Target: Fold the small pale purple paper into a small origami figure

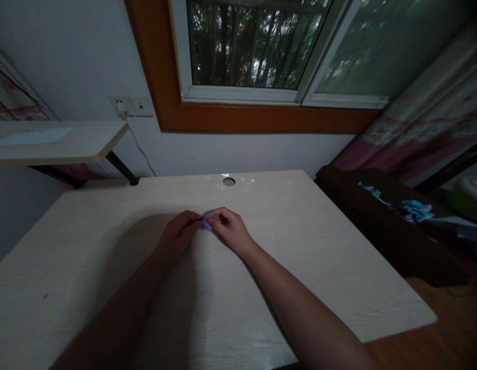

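Between my two hands, over the middle of the desk, is a small purple piece (206,222) that looks like folded paper; its exact kind is too small to make out. My left hand (180,231) pinches its left side with thumb and fingertips. From the other side, my right hand (230,226) grips it between thumb and index finger, the other fingers curled. The fingers cover part of the piece. Both hands are low, close to the pale wood-grain desktop (300,246).
A round cable hole (228,181) sits near the desk's back edge. At left, a raised shelf (84,139) on black legs bears a white sheet (34,135). Behind are a wall socket (130,106) and a window. Right of the desk stands dark furniture (377,221) with a blue cloth-like bundle (416,210).
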The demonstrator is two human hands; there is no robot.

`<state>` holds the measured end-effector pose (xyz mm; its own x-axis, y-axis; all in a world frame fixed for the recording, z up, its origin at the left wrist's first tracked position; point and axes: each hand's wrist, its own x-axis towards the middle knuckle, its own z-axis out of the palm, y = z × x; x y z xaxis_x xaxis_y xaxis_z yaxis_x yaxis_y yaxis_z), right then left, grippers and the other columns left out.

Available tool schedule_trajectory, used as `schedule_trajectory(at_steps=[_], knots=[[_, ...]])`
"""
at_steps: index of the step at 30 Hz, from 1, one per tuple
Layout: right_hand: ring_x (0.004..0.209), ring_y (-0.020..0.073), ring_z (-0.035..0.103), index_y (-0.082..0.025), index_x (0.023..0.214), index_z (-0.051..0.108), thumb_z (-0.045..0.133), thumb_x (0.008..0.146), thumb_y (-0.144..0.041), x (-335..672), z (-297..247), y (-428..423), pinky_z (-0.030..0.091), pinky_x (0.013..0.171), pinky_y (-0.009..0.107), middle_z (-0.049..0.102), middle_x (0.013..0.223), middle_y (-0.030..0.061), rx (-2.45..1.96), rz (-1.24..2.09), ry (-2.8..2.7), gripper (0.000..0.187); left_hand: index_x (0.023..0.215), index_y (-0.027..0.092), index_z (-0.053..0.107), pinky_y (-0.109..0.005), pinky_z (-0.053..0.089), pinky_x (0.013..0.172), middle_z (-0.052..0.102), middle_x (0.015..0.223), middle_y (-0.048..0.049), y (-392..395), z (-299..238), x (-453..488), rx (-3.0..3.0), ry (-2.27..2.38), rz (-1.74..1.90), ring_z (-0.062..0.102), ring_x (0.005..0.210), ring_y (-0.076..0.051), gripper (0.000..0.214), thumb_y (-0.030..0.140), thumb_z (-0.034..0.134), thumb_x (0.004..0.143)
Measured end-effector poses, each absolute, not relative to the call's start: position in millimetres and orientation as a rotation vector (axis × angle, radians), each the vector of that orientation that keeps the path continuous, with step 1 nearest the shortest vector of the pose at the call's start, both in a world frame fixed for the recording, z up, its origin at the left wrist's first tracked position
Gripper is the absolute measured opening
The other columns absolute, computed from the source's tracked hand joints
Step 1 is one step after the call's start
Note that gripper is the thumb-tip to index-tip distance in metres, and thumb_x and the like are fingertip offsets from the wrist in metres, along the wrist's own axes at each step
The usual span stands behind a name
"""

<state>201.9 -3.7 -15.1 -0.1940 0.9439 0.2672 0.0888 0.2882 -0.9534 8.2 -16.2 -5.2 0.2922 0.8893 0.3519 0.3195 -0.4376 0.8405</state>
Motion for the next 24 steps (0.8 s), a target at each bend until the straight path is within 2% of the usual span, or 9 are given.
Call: schedule_trajectory(at_steps=[4, 17, 24], knots=[[0.072, 0.0137, 0.061, -0.018, 0.091, 0.067, 0.065, 0.085, -0.034, 203.2, -15.2, -4.0, 0.048, 0.070, 0.026, 0.066, 0.080, 0.0023, -0.987, 1.018, -1.594, 0.017, 0.098, 0.019, 0.065, -0.028, 0.048, 0.080, 0.067, 0.092, -0.0047, -16.1, -4.3, 7.7, 1.913, 1.093, 1.106, 0.062, 0.086, -0.017, 0.019, 0.032, 0.052, 0.095], [0.071, 0.0139, 0.060, -0.020, 0.094, 0.068, 0.062, 0.088, -0.034, 206.0, -13.1, -5.9, 0.047, 0.069, 0.026, 0.065, 0.079, 0.0015, -0.992, 0.874, -1.740, 0.017, 0.089, 0.020, 0.064, -0.027, 0.049, 0.074, 0.065, 0.084, -0.0017, -12.9, -6.1, 9.8, 1.918, 1.210, 1.102, 0.061, 0.078, -0.016, 0.016, 0.036, 0.061, 0.088], [0.076, 0.0152, 0.062, -0.019, 0.098, 0.068, 0.060, 0.090, -0.038, 205.6, -11.5, -7.2, 0.049, 0.072, 0.027, 0.069, 0.085, 0.0039, -0.977, 0.977, -1.688, 0.022, 0.087, 0.019, 0.064, -0.027, 0.050, 0.071, 0.067, 0.081, -0.0020, -9.3, -10.8, 8.1, 1.843, 1.213, 1.129, 0.063, 0.076, -0.016, 0.019, 0.038, 0.063, 0.085]])
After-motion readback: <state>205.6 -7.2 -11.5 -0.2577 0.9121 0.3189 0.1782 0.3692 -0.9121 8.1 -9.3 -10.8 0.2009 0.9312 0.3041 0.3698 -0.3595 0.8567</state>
